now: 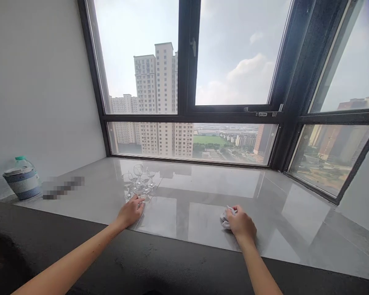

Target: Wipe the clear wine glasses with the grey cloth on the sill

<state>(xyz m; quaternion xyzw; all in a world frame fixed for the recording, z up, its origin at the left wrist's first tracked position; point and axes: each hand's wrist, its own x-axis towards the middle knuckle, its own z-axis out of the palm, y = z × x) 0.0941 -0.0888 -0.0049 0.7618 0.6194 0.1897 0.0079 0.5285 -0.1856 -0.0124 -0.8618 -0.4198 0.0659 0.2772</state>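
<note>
Several small clear stemmed glasses [140,178] stand in a cluster on the glossy grey window ledge [203,192]. My left hand [130,211] reaches to the near edge of that cluster, fingers curled around the base of the closest glass. My right hand [241,225] rests on the ledge to the right, closed on a crumpled white cloth [226,219] that shows at its left side.
A large water jug [22,178] with a green cap stands at the far left against the white wall. Black-framed windows [187,110] line the back and right of the ledge. A rough dark border [160,262] runs along the ledge's near edge.
</note>
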